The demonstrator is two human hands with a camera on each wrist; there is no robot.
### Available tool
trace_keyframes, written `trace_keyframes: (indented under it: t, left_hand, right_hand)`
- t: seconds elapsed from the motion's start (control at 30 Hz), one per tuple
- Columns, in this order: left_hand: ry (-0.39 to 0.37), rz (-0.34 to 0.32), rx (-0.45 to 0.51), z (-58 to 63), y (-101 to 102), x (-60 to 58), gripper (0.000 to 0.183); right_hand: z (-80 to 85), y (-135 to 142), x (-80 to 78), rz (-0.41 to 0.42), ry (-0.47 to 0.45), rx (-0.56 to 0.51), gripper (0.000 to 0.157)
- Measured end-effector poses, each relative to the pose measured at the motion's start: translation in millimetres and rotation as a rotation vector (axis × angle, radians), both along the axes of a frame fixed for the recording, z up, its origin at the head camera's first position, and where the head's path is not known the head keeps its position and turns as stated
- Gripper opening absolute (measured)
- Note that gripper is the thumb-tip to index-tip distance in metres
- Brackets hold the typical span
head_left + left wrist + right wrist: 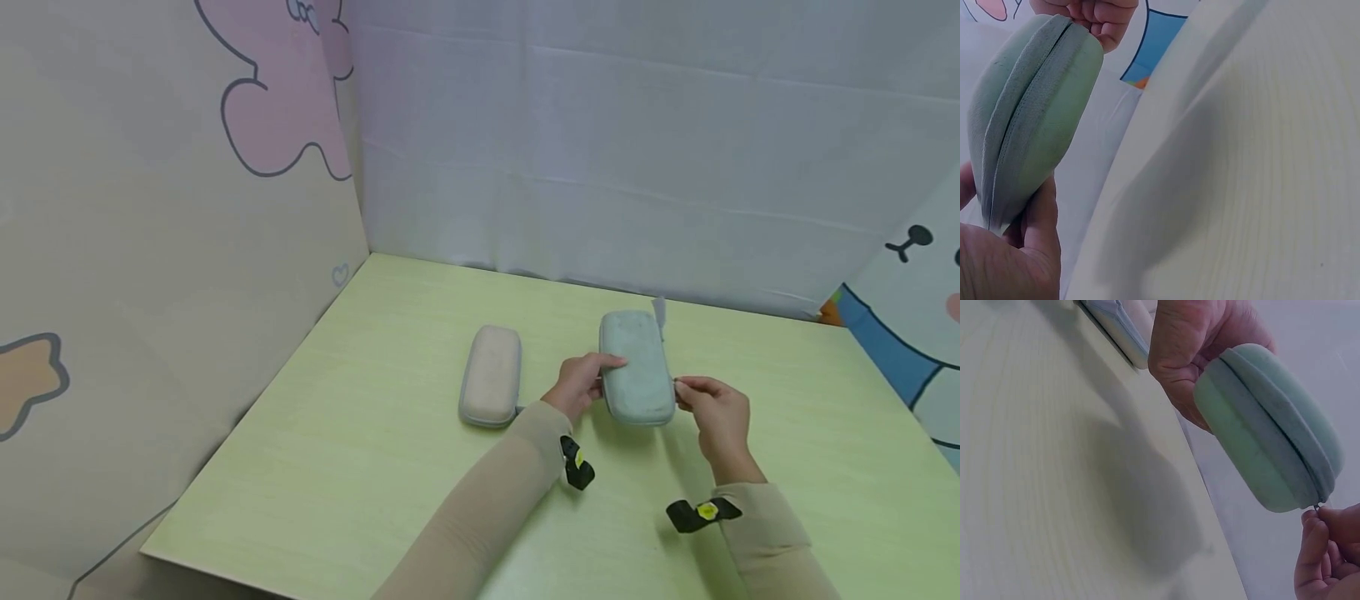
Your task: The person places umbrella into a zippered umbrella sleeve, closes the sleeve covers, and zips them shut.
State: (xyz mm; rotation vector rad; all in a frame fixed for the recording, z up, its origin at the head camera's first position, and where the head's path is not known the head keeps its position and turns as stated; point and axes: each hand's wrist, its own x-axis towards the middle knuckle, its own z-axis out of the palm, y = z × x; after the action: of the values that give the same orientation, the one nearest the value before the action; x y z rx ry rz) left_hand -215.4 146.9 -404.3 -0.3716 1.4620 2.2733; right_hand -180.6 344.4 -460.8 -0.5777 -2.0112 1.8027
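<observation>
A mint-green zippered case [637, 367] is held up over the table. My left hand [577, 383] grips its left side, thumb on the top face and fingers underneath. At the case's right edge, my right hand [717, 412] pinches the small zipper pull [1317, 507] between thumb and fingertips. The grey zipper band [1029, 112] runs along the case's side in the left wrist view, its fabric lips lying close together. To the left, a beige case [491, 375] of similar shape lies flat on the table.
The pale yellow-green table [360, 467] carries both cases. A white cloth [637, 150] hangs behind its back edge. On the left stands a panel [165, 250] with cartoon figures, and another cartoon print [922, 333] is at the right. A grey fabric loop [659, 314] sticks up from the green case.
</observation>
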Motion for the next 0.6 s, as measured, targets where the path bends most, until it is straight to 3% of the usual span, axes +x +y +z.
trace_keyframes:
  t: [0.07,0.2,0.4,0.5,0.6]
  left_hand:
    - [0.000,0.007,0.005,0.1,0.1,0.0,0.047]
    - [-0.004,0.030,0.006,-0.9,1.2,-0.7,0.047]
    - [-0.015,0.056,0.000,-0.8,2.3,-1.4,0.047]
    - [-0.024,0.059,-0.005,0.2,1.7,-1.8,0.047]
    - [-0.030,0.066,-0.005,-0.9,2.1,-1.9,0.047]
  right_hand:
    - [7.7,-0.8,3.9,0.049,0.019,-0.017,0.003]
    - [9.7,-2.5,6.3,0.056,0.011,-0.006,0.004]
    - [-3.8,1.4,-0.9,-0.003,-0.041,0.000,0.011]
    - [11.4,-7.6,6.9,0.006,-0.069,-0.004,0.006]
    - [41.8,-26.6,24.3,0.027,-0.090,0.035,0.006]
